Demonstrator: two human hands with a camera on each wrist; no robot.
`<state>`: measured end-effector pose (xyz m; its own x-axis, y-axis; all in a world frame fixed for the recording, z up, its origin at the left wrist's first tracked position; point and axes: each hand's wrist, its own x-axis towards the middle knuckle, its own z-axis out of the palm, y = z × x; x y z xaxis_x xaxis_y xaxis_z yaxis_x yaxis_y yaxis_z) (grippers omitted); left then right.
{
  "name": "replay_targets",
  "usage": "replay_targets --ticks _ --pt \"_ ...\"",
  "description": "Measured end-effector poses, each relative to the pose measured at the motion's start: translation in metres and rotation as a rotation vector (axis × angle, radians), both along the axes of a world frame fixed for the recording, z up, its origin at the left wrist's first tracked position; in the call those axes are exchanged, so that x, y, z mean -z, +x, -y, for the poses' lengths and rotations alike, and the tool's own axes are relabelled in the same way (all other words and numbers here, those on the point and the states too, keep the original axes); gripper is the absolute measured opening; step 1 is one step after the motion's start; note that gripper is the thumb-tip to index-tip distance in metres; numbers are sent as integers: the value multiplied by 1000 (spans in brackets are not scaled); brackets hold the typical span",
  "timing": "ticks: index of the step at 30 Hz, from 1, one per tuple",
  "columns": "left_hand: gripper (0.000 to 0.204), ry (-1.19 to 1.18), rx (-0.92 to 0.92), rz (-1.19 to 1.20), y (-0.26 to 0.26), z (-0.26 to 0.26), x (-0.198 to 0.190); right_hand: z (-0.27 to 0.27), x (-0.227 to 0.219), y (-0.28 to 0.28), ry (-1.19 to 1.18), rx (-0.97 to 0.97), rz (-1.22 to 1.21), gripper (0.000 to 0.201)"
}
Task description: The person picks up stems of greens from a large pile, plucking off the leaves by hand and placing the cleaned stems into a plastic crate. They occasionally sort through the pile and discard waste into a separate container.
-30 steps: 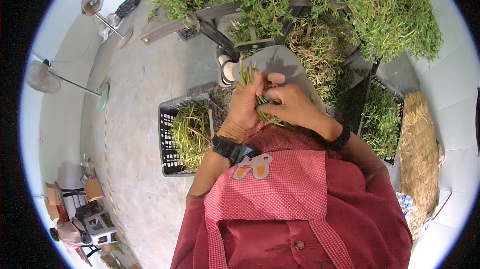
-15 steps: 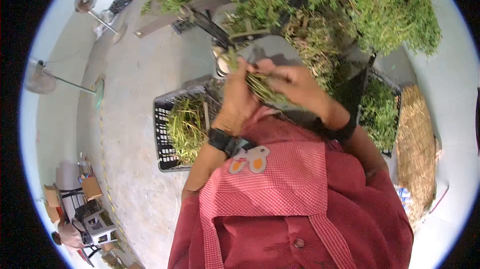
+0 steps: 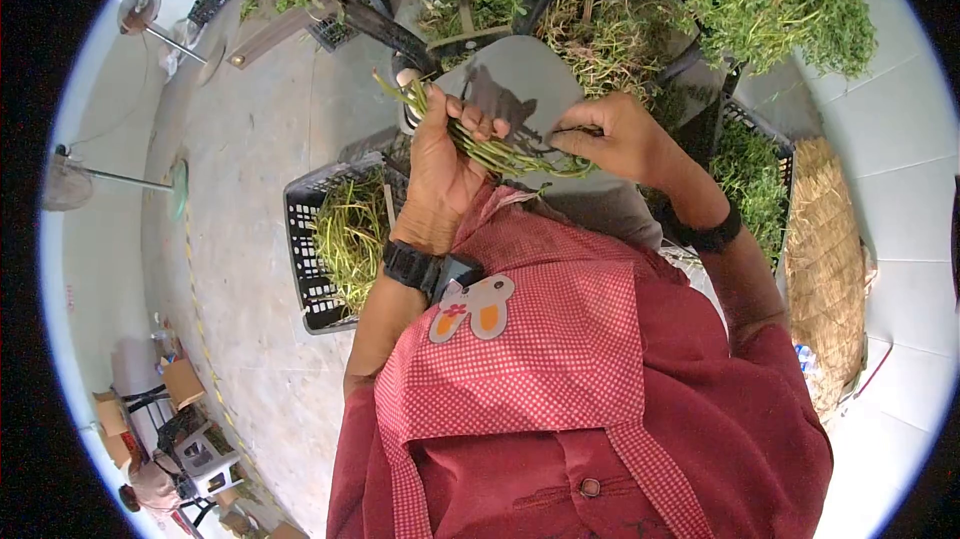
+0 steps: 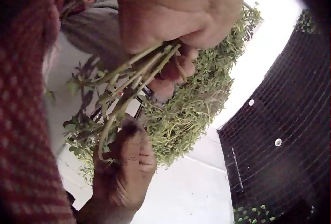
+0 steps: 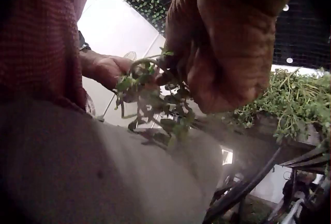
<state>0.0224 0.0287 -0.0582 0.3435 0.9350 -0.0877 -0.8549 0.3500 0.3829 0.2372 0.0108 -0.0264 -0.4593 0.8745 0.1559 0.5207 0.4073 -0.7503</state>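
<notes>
Stems (image 3: 503,155) held at mid-frame, slanted down to the right, gripped by the left hand (image 3: 445,151), fingers curled round them. Right hand (image 3: 630,144) seen just right of them, thumb and forefinger drawn close; whether anything is pinched cannot be told. Crate (image 3: 297,257) seen left of centre.

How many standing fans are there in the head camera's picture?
2. The farther fan stands at upper left; the nearer fan is below it, by the left edge of the round view. Others may be hidden.
</notes>
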Motion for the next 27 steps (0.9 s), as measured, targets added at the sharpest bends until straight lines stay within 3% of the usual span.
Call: replay_targets --ticks 6,10,13,16,18,20,22,27 --pt "34 21 -25 -105 7 1 -3 15 -28 -23 40 47 229 38" --pt "34 -2 -33 -120 9 4 -6 19 -4 -37 221 111 310 36" --pt "35 -33 -72 -147 12 8 -14 15 8 -39 338 98 201 32" --pt "36 -23 6 19 4 1 2 13 6 -36 170 167 -6 28" --pt "36 -33 56 139 0 1 2 10 7 -30 -206 355 -528 24" --pt "37 -44 106 262 0 1 2 7 2 -10 -341 384 -601 21" --pt "37 -78 42 191 -1 2 0 6 -1 4 -584 157 -1011 15" --pt "38 -84 69 249 -2 4 -5 12 -5 27 -712 7 -1100 14"
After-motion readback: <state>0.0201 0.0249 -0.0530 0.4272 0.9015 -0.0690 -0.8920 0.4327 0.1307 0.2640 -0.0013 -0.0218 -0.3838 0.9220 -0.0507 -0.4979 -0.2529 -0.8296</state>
